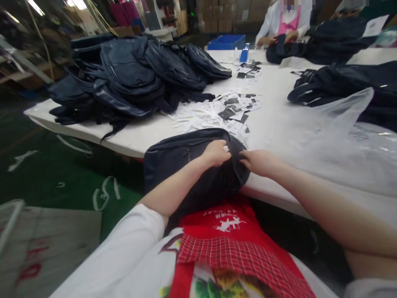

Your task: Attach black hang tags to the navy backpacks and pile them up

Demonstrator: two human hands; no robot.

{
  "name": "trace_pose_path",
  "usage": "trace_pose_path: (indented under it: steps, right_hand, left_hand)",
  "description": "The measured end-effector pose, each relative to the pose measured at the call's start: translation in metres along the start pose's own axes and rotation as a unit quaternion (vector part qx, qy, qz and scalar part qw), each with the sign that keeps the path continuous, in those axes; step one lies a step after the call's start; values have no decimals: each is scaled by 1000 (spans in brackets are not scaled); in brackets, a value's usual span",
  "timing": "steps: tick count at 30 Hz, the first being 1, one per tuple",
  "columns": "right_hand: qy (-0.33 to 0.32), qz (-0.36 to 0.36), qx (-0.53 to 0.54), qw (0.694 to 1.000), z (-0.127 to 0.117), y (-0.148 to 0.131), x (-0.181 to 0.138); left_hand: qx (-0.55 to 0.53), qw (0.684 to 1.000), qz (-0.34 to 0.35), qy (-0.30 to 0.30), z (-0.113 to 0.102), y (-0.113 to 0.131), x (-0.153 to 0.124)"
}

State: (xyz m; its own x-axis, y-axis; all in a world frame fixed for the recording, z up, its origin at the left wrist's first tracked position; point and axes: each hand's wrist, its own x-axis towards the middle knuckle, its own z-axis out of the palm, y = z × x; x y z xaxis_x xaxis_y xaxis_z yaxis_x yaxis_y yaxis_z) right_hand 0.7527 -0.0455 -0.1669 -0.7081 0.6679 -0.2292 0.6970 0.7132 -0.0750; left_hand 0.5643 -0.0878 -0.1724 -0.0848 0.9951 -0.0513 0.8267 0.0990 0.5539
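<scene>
A dark navy backpack (167, 161) lies on its side at the table's front edge, against the red apron (248, 225). My left hand (216, 154) is closed over the upper side of the backpack, with a small white bit (226, 148) showing at its fingers. Whatever else those fingers grip is hidden. At the bag's right end, my right hand (259, 162) pinches the dark fabric near its edge between thumb and fingers. A zipper pull (186, 153) shows to the left of my left hand.
Several navy backpacks (130, 78) are piled at the left of the white table (273, 124). Loose tags (229, 109) lie beyond my hands. Clear plastic bags (344, 136) and more dark bags (347, 85) lie to the right. A co-worker (285, 25) handles a bag opposite, near a blue bin (226, 42).
</scene>
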Motion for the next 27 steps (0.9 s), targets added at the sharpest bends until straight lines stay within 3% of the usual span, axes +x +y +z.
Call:
trace_pose_path:
  steps: [4, 10, 14, 20, 23, 27]
  right_hand:
    - [-17, -36, 58, 998, 14, -29, -36]
    - [-37, 62, 76, 994, 62, -60, -67]
    - [7, 58, 47, 997, 82, -57, -65]
    - [120, -88, -3, 989, 94, -46, -74]
    - [139, -95, -21, 985, 100, -45, -76]
    - [180, -83, -71, 978, 98, -38, -80]
  left_hand:
    - [137, 989, -32, 37, 19, 13, 12]
    - [96, 995, -42, 6, 36, 22, 21]
    - [16, 1000, -20, -11, 40, 14, 23]
    - [-12, 998, 33, 50, 45, -14, 7]
    - [-5, 997, 21, 78, 53, -24, -1]
    - [26, 998, 33, 51, 56, -27, -5]
